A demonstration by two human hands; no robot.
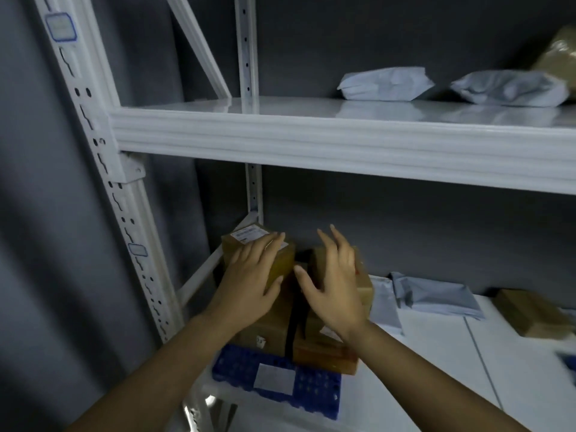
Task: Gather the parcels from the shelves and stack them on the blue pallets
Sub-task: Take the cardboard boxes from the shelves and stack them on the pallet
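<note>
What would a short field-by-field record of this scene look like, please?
left hand: flat on the labelled box, fingers straight
right hand: fingers spread at the small box; contact blurred, cannot tell
stack: both boxes sit on a big box with a black strap, on the blue pallet
upper shelf: two grey mailers
lower shelf: flat mailer, brown box to the right
</note>
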